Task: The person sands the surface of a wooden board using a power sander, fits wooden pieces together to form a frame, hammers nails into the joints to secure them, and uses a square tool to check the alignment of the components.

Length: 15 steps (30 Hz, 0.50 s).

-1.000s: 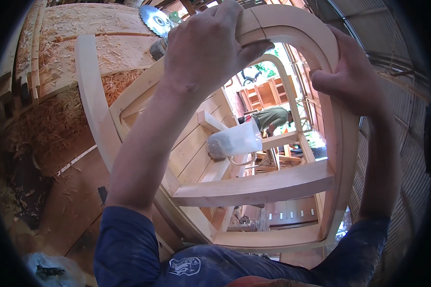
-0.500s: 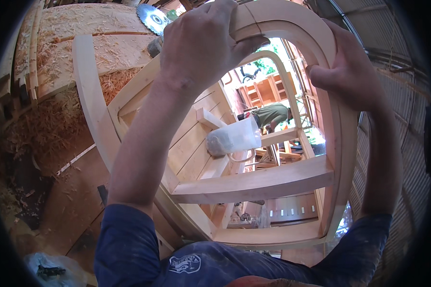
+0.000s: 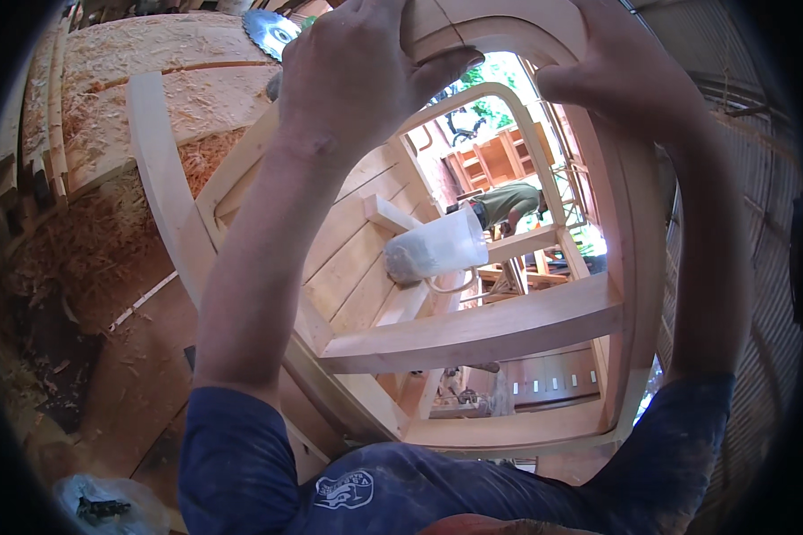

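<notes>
A pale curved wooden piece [image 3: 500,22] with a thin dark line across it runs along the rounded top of a wooden frame [image 3: 620,205]. My left hand [image 3: 348,80] is wrapped over its left part, thumb along the inner edge near the line. On the other side of the bend, my right hand [image 3: 629,76] grips it with the thumb on the inner face. The fingertips of both hands are hidden behind the wood or cut off by the top edge. Below, a curved crossbar [image 3: 473,330] spans the frame.
A translucent plastic container [image 3: 437,245] lies on its side on slatted boards inside the frame. A round saw blade [image 3: 272,34] stands at the upper left by a bench [image 3: 152,49] strewn with shavings. Another person [image 3: 507,203] bends over beyond the frame. Corrugated sheeting [image 3: 749,259] lines the right.
Both hands and the top of the curved piece now sit higher and farther left in view. My right hand has come up from the frame's side toward the bend.
</notes>
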Motion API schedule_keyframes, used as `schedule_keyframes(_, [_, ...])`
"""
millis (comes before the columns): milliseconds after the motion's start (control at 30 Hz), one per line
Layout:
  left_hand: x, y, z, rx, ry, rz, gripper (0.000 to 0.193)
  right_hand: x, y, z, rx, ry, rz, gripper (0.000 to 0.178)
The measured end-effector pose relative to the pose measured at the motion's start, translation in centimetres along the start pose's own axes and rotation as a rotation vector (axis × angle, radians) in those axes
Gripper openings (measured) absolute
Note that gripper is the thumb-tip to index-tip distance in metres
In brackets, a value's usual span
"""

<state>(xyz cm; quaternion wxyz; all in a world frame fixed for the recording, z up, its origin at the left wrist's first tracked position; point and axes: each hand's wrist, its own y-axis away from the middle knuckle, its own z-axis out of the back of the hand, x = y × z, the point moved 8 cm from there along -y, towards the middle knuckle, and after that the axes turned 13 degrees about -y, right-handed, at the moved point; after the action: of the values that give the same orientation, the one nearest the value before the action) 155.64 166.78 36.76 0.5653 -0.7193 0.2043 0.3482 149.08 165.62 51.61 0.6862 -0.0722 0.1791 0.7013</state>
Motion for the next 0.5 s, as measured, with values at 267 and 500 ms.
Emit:
schedule_keyframes(267, [-0.3,-0.2,0.1,-0.010,0.042,-0.023,0.050,-1.4,-1.2,0.4,0.045,-0.049,0.068,0.048])
schedule_keyframes(500, [-0.6,-0.1,0.7,-0.057,0.013,-0.057,0.047,0.4,-0.2,0.1,-0.037,-0.032,0.073,0.047])
